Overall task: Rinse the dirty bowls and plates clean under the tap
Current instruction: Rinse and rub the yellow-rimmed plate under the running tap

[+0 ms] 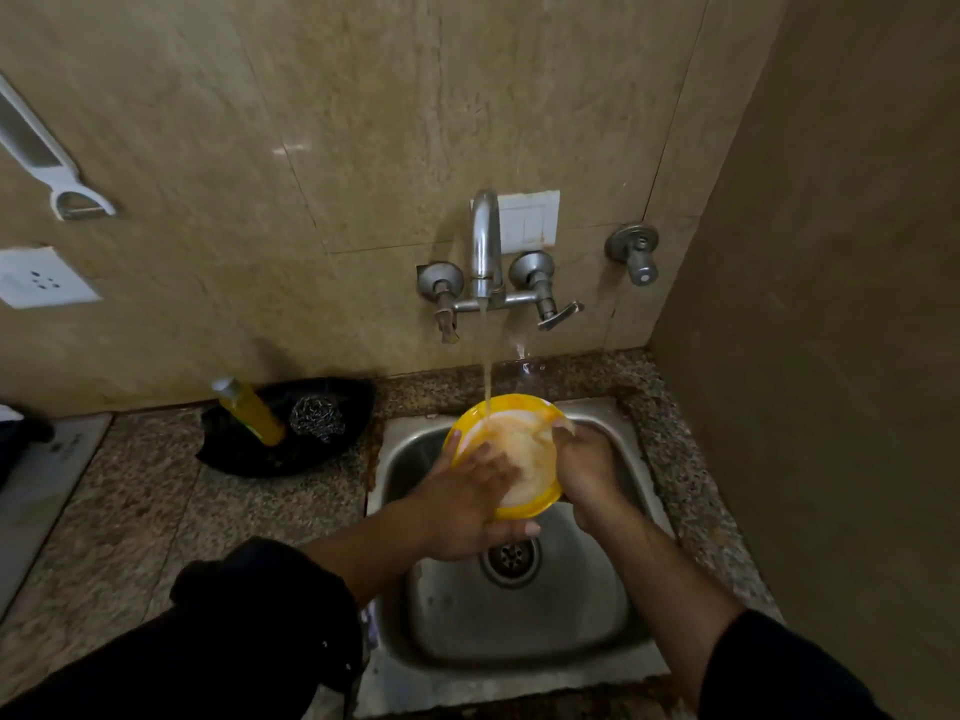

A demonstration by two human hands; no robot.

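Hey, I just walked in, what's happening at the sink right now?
A person is rinsing a yellow bowl under the running tap, over the steel sink. The right hand grips the bowl's right rim, while the left hand holds its lower edge with fingers spread across the inside. Water lands on the bowl's upper part. A yellow bottle and a steel scrubber sit on the counter to the left.

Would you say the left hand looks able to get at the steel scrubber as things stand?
Probably yes, once freed: the left hand holds the yellow plate; the scrubber lies uncovered in the black tray to its left, beside the bottle.
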